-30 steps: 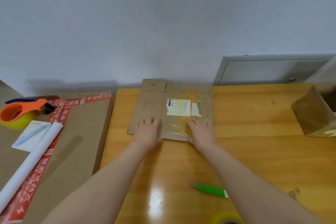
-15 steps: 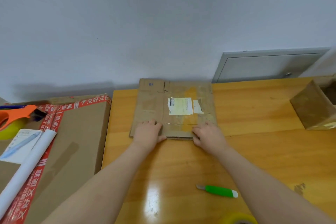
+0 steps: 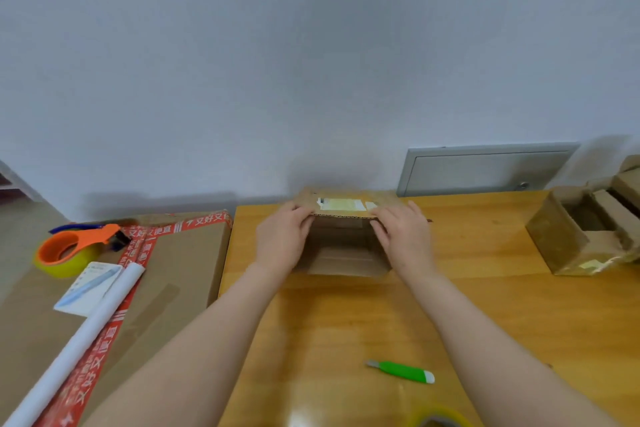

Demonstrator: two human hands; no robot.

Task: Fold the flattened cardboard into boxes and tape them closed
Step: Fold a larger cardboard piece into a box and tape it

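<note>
At the table's (image 3: 485, 288) far edge, the box (image 3: 343, 262) stands opened into a tube, its open end toward the camera, the left hand (image 3: 284, 239) gripping its left wall and the right hand (image 3: 403, 239) its right wall, a green knife (image 3: 401, 371) lying nearer.

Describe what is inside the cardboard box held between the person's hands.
The cardboard box shows only bare brown inner walls and flaps at its far end; no contents appear. The left hand and right hand grip its sides, hiding parts of the side walls.
</note>
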